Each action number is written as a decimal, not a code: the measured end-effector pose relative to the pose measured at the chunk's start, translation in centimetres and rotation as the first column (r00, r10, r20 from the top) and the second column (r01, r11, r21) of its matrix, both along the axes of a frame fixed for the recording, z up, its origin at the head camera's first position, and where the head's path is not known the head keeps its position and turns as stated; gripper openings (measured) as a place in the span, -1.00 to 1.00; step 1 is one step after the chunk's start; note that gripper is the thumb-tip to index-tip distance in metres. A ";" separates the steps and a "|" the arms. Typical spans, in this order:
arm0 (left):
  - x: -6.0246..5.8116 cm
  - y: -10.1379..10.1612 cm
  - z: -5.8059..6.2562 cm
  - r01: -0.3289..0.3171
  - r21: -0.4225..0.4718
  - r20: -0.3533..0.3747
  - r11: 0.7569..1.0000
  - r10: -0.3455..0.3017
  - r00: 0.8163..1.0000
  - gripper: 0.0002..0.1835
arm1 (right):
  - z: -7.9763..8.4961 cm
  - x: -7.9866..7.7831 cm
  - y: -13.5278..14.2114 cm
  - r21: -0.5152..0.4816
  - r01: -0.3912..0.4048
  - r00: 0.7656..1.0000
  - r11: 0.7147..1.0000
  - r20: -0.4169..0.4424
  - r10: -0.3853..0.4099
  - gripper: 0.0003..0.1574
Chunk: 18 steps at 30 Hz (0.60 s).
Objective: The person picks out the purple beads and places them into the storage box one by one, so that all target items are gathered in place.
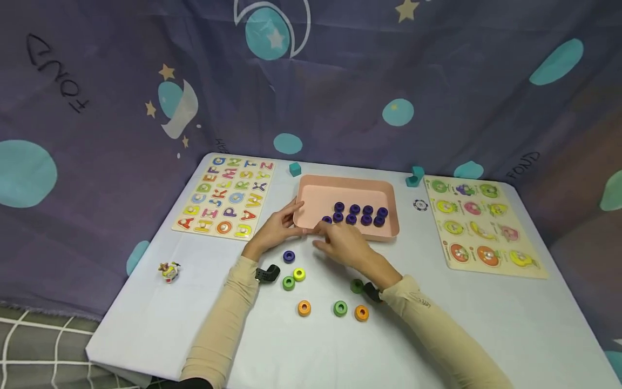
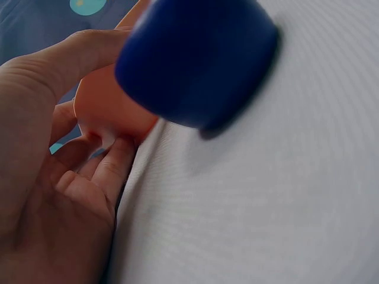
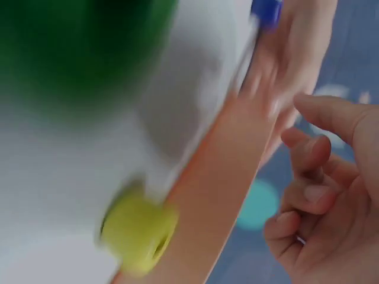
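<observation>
A shallow pink tray [image 1: 316, 200] holds several dark blue rings [image 1: 355, 209] in two rows toward its near right side. My left hand [image 1: 276, 229] grips the tray's near left corner; in the left wrist view its thumb and fingers lie along the tray wall [image 2: 109, 106]. Over the near rim is my right hand [image 1: 347, 246], its fingertips beside the leftmost blue ring [image 1: 326, 220]. Seen from the right wrist, the fingers [image 3: 314, 154] are loosely bent, with nothing visible between them. On the table nearby lie a blue ring [image 1: 289, 256] and a yellow ring [image 1: 299, 274].
Green [image 1: 340, 308] and orange rings [image 1: 304, 308] are scattered nearer me. A letter board [image 1: 228, 197] lies left, a fruit board [image 1: 478, 227] right. Teal blocks [image 1: 295, 169], a poker chip [image 1: 420, 205] and a small figurine [image 1: 169, 272] also sit on the table.
</observation>
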<state>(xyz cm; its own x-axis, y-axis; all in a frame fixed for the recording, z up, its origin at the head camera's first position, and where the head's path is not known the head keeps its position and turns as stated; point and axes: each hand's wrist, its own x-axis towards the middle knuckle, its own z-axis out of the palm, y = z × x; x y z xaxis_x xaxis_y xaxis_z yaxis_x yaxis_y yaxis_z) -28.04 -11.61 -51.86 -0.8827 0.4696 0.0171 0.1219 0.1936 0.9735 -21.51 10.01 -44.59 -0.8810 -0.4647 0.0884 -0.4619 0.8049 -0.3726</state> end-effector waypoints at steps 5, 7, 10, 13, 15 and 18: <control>0.0 -0.1 0.0 0.000 0.001 -0.013 1.000 0.000 1.000 -0.09 | 0.0 1.9 -2.6 0.076 -0.182 0.983 0.980 0.034 0.180 -0.64; -0.1 -0.2 0.0 0.005 0.002 -0.013 1.000 -0.005 1.000 -0.10 | 0.0 2.0 -3.4 0.117 -0.202 0.979 0.972 0.047 0.198 -0.56; -0.1 -0.2 0.0 0.014 0.008 -0.011 1.000 -0.014 1.000 -0.10 | -0.2 1.7 -4.3 0.165 -0.201 0.979 0.966 0.065 0.193 -0.49; -0.1 -0.2 0.0 0.014 0.012 -0.005 1.000 -0.014 1.000 -0.08 | -0.5 1.3 -4.8 0.194 -0.203 0.978 0.960 0.083 0.190 -0.54; 0.0 -0.2 0.0 0.012 0.013 -0.005 1.000 -0.012 1.000 -0.08 | -0.7 1.1 -4.9 0.202 -0.202 0.978 0.958 0.082 0.189 -0.62; 0.0 -0.1 0.0 0.012 0.013 -0.005 1.000 -0.012 1.000 -0.08 | -1.0 1.0 -5.0 0.201 -0.190 0.981 0.961 0.076 0.179 -0.71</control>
<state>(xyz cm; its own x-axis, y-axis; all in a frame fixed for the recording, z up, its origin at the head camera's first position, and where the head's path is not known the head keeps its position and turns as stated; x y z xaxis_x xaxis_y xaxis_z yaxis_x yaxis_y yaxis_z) -28.00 -11.73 -51.83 -0.8770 0.4797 0.0276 0.1286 0.1789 0.9754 -20.47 5.05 -45.61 -0.7791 -0.6226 -0.0740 -0.5927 0.7698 -0.2368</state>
